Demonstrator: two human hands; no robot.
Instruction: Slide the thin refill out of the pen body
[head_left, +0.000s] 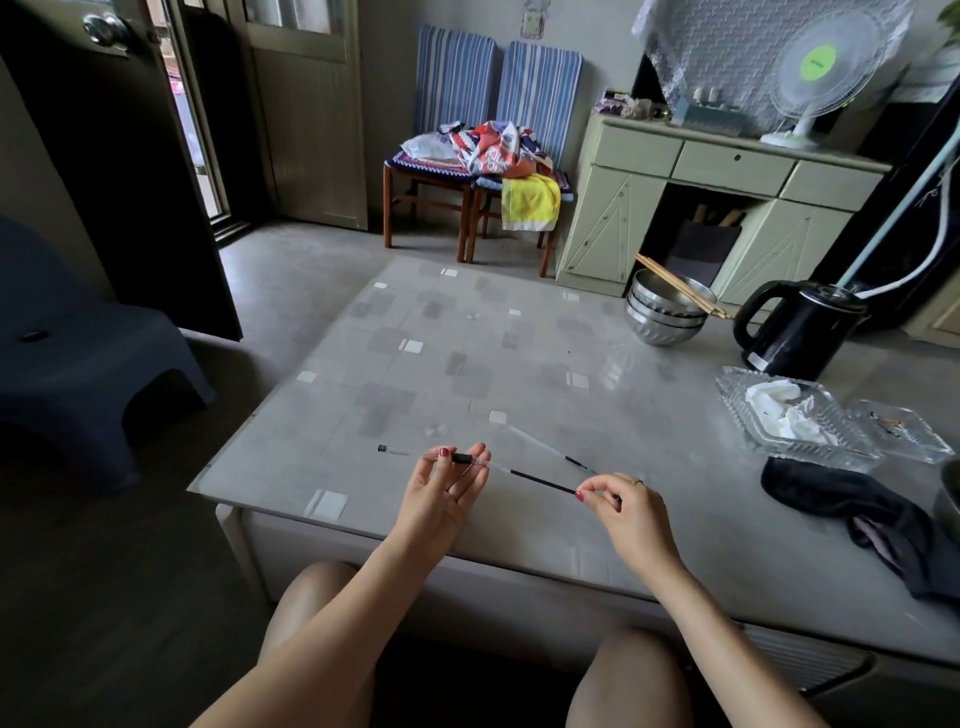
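Fingers of the left hand (441, 486) pinch a clear pen barrel (462, 459) level above the worktop (519, 364), steadying it, while the right hand (626, 512) pinches the black refill (543, 482) by its end, in line with the barrel. A pen cap (387, 449) lies nearby.

floor (291, 291): grey concrete, lying bare | door (306, 114): letting daylight in at left | two striped chairs (498, 104): standing against back wall | pale green cabinet (727, 171): carrying fan (826, 67) | dark stool (88, 353): sitting left
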